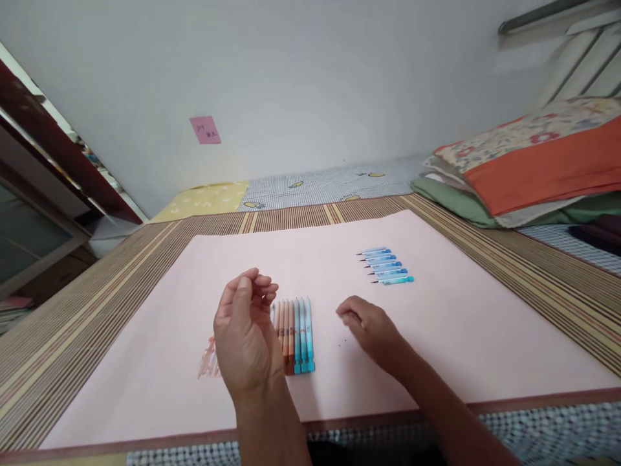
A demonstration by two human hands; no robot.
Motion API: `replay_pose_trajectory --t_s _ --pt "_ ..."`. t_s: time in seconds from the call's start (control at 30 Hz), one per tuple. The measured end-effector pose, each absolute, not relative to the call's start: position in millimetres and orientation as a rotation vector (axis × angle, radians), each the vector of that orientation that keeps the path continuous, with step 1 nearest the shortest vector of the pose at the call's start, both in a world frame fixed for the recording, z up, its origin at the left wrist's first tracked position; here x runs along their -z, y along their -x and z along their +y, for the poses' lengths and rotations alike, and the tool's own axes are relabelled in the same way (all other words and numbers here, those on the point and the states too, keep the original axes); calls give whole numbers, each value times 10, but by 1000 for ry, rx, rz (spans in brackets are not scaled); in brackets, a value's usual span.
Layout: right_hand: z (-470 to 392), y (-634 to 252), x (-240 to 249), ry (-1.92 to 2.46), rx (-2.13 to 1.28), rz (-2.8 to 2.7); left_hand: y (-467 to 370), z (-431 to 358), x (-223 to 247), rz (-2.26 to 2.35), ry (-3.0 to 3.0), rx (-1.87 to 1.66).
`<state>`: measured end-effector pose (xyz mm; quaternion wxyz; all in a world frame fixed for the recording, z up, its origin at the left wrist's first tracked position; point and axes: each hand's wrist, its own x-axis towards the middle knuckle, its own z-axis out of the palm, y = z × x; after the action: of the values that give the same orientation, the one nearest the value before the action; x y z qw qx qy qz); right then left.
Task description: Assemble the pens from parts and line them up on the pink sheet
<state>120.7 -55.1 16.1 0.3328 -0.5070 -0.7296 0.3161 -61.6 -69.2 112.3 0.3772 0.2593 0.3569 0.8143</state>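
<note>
My left hand [250,330] is raised with its palm toward me and its fingers curled in; nothing shows in it. Behind it stands a row of brown and turquoise pens [297,336], partly hidden by the wrist. Pink pens [209,361] poke out at its left. To the right of the row, my right hand [363,320] hovers low over the pink sheet [427,343], fingers pinched together, and whatever lies between them is hidden. Farther back at the right, several blue pens [385,265] lie side by side, dark tips pointing left.
Tiny dark specks [342,342] lie on the sheet. A striped mat [140,272] spreads beneath it. Folded cloths and an orange floral pillow [543,168] are piled at the back right. A pink note [204,130] is stuck on the wall.
</note>
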Motion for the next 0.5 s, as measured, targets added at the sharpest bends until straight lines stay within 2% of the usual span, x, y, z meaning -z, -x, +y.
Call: replay_pose_trajectory --t_s 0.17,0.5 --pt "-477 -1408 -135 1439 -843 -1802 595 -670 -1119 930 -670 -2063" --pt "-536 -916 140 1227 -711 -2139 583 -669 -1119 924 -643 -2053"
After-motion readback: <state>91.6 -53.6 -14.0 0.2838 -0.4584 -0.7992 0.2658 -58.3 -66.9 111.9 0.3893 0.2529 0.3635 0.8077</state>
